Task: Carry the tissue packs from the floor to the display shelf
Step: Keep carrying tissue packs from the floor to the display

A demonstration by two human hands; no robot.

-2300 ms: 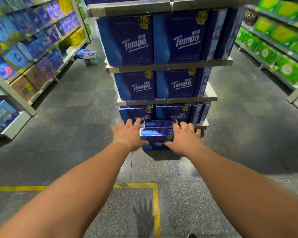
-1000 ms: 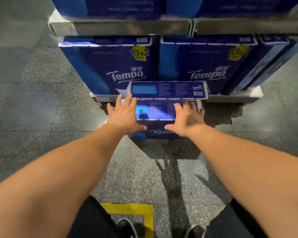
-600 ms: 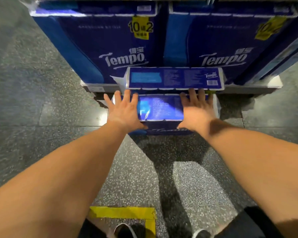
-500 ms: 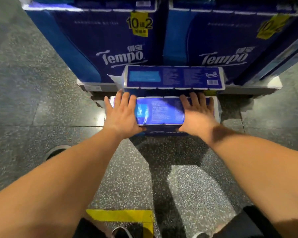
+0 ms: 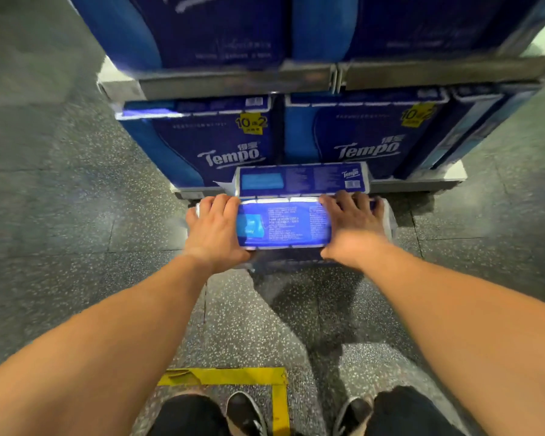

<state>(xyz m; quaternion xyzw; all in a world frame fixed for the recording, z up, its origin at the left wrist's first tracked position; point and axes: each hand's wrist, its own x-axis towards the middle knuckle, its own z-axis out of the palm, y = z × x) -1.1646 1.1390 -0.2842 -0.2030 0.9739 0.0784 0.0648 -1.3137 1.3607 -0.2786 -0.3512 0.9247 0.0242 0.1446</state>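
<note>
Here, both hands grip a glossy blue plastic-wrapped tissue pack (image 5: 283, 224) on the speckled grey floor (image 5: 60, 221)
The left hand (image 5: 216, 232) curls over the pack's left end and the right hand (image 5: 353, 229) over its right end, fingers wrapped across the far edge. A second blue tissue pack (image 5: 302, 180) lies just behind, against the grey metal display shelf (image 5: 422, 184) stocked with large blue Tempo packs (image 5: 208, 146)

2 tissue packs (image 5: 283, 226) before display shelf (image 5: 416, 184)
</note>
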